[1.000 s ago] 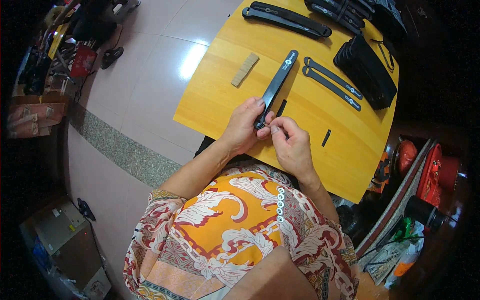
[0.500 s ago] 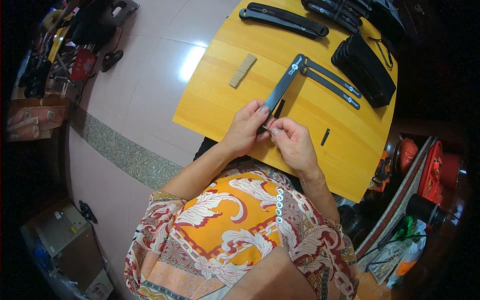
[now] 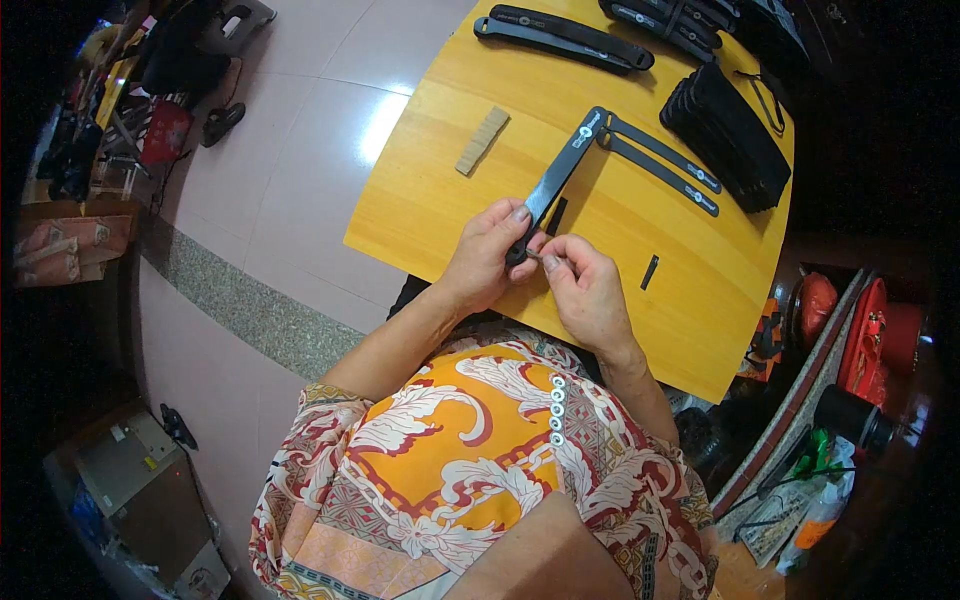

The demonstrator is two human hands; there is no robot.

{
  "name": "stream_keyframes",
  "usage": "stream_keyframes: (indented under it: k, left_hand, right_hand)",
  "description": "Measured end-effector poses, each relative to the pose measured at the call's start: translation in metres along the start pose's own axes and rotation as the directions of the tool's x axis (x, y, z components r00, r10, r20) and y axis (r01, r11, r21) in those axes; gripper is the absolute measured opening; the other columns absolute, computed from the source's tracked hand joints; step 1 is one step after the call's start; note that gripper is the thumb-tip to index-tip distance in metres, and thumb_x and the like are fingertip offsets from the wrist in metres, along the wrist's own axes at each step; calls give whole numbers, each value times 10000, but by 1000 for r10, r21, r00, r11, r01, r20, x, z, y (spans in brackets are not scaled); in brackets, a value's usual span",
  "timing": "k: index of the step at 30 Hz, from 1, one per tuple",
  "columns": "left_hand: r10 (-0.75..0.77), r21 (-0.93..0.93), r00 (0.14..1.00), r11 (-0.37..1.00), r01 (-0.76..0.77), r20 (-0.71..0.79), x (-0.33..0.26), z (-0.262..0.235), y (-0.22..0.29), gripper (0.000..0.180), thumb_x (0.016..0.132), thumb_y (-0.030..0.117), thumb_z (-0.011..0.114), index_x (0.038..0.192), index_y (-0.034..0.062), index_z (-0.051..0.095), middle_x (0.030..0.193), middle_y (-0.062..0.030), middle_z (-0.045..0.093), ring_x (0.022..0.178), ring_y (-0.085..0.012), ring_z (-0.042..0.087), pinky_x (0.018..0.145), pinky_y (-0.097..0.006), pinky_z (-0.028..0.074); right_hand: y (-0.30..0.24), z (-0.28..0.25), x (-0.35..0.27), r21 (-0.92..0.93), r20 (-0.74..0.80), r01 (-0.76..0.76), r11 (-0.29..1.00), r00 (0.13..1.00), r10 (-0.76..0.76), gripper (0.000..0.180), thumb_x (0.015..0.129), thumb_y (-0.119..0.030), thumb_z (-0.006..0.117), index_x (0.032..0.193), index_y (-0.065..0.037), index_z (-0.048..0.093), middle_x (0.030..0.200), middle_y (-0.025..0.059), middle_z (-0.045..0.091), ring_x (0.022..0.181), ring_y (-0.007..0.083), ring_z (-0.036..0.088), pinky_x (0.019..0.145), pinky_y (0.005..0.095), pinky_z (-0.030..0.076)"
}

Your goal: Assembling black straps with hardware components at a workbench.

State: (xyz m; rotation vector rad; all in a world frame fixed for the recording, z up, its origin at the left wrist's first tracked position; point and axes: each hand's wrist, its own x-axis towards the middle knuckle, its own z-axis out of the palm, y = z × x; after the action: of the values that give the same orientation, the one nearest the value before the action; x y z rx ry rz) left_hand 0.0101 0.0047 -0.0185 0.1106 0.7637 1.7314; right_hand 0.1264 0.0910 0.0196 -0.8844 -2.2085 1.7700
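Black flat strip, long and narrow with a pale round mark near its far end, lies slanted on the yellow wooden bench, its near end at the bench's near edge where both hands meet. The left hand is closed around that near end, thumb on top, while the right hand pinches something very small against the strip's tip, fingertips pressed together; what that small piece is cannot be made out. The strip looks stiff and light, probably hard plastic or thin metal with a matt finish, so it should not bend or slip much; the near end, where the left hand grips, seems the sensible place to take it, as the far end would swing if held loosely. At its far end it touches or overlaps a pair of similar black strips that run toward the bench's right edge. A small tan ribbed block sits apart toward the left edge, and a short dark sliver lies alone near the right hand. Along the far edge lie more long black strips, and toward the far right corner a stack of black pieces fanned together. Pale floor tiles show beyond the left edge.
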Motion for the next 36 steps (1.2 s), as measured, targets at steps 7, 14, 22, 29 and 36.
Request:
stream_keyframes:
  k: [7, 14, 22, 29, 36]
  left_hand:
    - [26, 16, 1000, 1000, -26, 1, 1, -1, -2, 186, 913, 255, 454, 950, 72, 440, 732, -62, 488, 512, -111, 410, 446, -212, 325]
    - [-4, -4, 1000, 1000, 4, 3, 0, 1, 1, 170, 914, 244, 446, 928, 75, 439, 736, -59, 494, 503, -109, 411, 450, -211, 326]
    - [14, -21, 999, 1000, -13, 37, 1, -2, 1, 165, 924, 236, 429, 925, 71, 437, 725, -60, 487, 510, -111, 409, 448, -207, 339]
    - [41, 137, 999, 990, -40, -10, 0, 2, 0, 173, 943, 237, 404, 939, 67, 436, 712, -49, 461, 525, -100, 401, 451, -198, 338]
    - [39, 101, 999, 994, -40, 10, -1, 2, 0, 174, 944, 235, 402, 945, 64, 434, 707, -50, 463, 525, -104, 408, 452, -200, 337]
  right_hand:
    - [-8, 1, 0, -53, -24, 58, 997, 998, -59, 112, 870, -68, 490, 867, 30, 545, 752, 163, 643, 721, 189, 639, 618, 304, 481]
    - [7, 1, 5, 231, 97, 29, 972, 994, -52, 117, 896, -36, 438, 894, 47, 522, 787, 103, 648, 780, 177, 644, 707, 257, 473]
    - [4, -1, 7, 212, 135, 48, 976, 988, -78, 121, 900, -37, 432, 896, 52, 514, 819, 115, 632, 787, 168, 642, 723, 261, 474]
    - [4, 0, 4, 140, 97, 58, 988, 993, -72, 105, 895, -39, 446, 893, 40, 515, 829, 89, 608, 781, 146, 600, 705, 251, 456]
    - [3, -1, 4, 90, 76, 98, 991, 992, -105, 103, 879, -31, 452, 882, 50, 516, 809, 140, 626, 783, 210, 658, 674, 299, 485]
